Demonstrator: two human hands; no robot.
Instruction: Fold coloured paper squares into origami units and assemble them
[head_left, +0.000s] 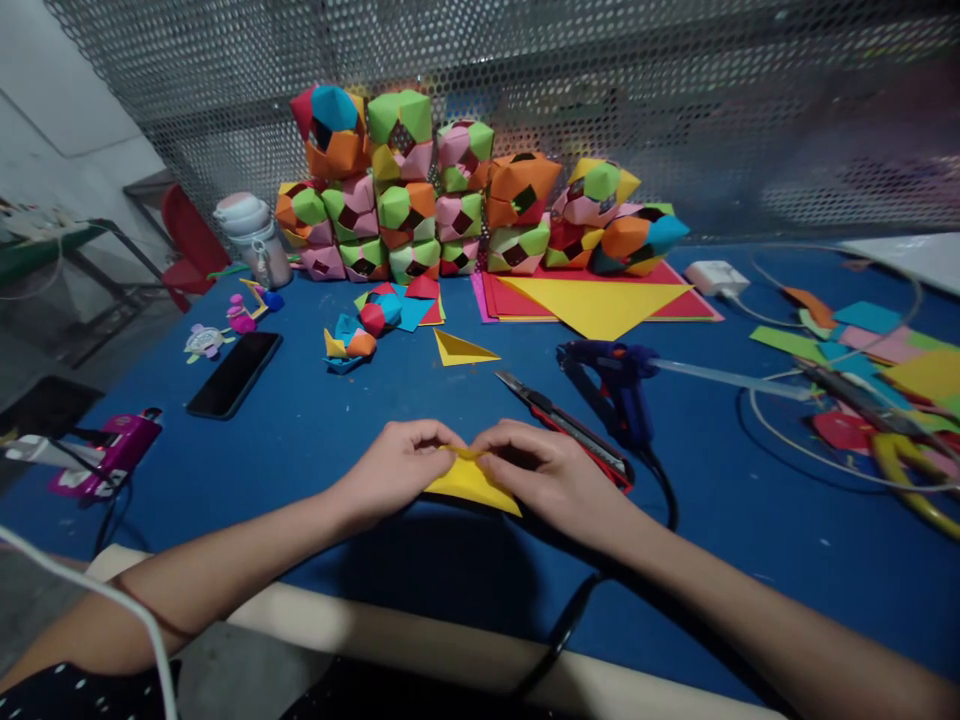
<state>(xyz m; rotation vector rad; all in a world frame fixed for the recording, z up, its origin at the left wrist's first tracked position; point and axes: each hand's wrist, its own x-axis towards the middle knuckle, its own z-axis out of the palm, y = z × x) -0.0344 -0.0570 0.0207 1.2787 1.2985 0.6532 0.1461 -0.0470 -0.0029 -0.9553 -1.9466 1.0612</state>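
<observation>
A folded piece of yellow paper (474, 484) is held between both hands, low over the near part of the blue table. My left hand (401, 465) pinches its upper left edge between thumb and fingers. On the other side, my right hand (544, 470) grips the upper right edge the same way. Just beyond my hands lies a small folded yellow triangle (463, 350). A red and black utility knife (566, 425) rests beside my right hand, its blade pointing away. Next to the knife is a blue hot glue gun (619, 385) with a clear glue stick (735, 380) in it.
Stacked paper polyhedra (405, 210) line the table's back, by a perforated metal screen (525, 70). Yellow and red sheets (600, 300) lie before them. At left are a phone (236, 375), a purple power strip (112, 455) and a bottle (255, 240). Scissors (911, 480) and paper scraps (870, 345) lie right.
</observation>
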